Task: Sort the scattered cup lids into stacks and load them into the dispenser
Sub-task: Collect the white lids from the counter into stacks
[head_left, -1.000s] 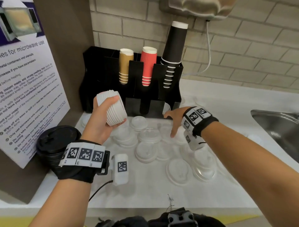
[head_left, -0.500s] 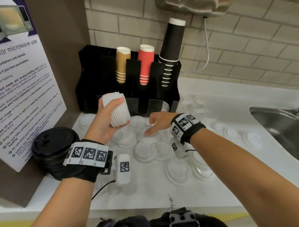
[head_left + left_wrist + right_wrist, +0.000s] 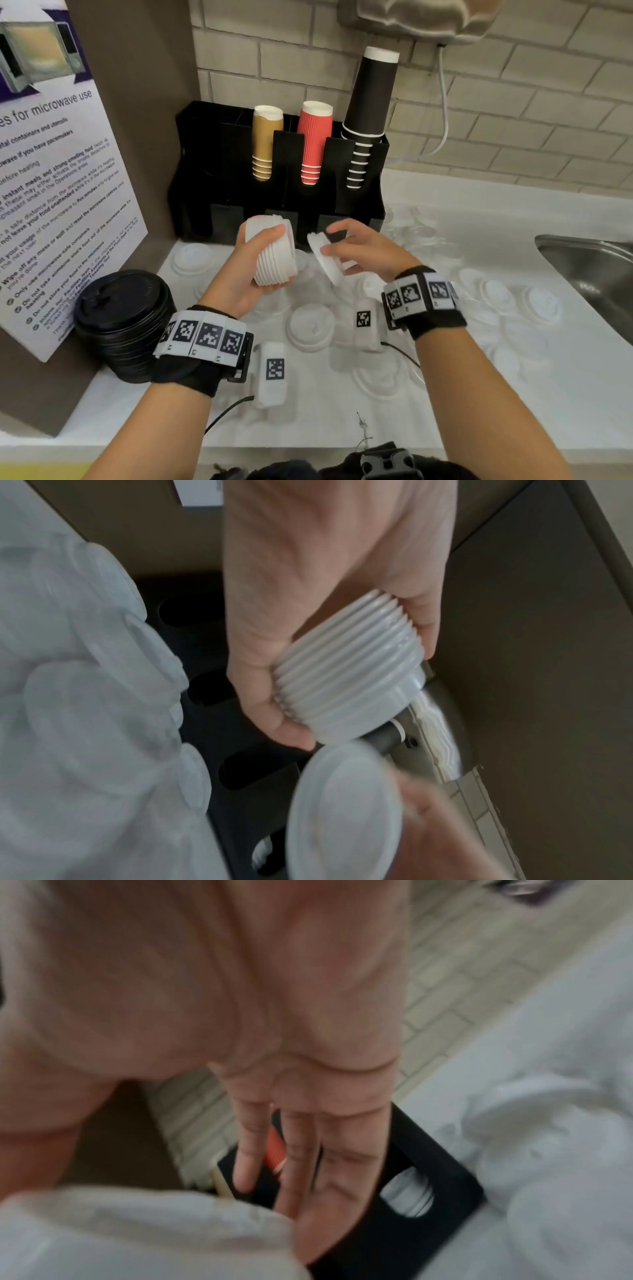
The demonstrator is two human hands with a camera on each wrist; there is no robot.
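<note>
A ribbed stack of nested white plastic cup lids (image 3: 274, 253) was held on its side in the left hand (image 3: 236, 277), above the white countertop (image 3: 342, 425). The thumb was curled over the top of the stack and the other fingers (image 3: 291, 734) wrapped under it, as confirmed in the left wrist view (image 3: 346, 666).

A single white plastic lid (image 3: 325, 260) was pinched on edge in the right hand (image 3: 363, 250), just beside the open end of the stack and not seen touching it. The thumb lay on the near face, the forefinger curved over the upper rim. In the right wrist view the remaining fingers (image 3: 304, 1161) were seen fairly straight and close together; that view was blurred.

Both hands were held in front of the black slotted cup-and-lid dispenser (image 3: 219, 164), which stood against the brick wall. More loose translucent white lids (image 3: 311, 325) lay scattered over the counter below the hands and toward the steel sink (image 3: 596, 270). A stack of black plastic lids (image 3: 123, 322) stood near the left wrist.
</note>
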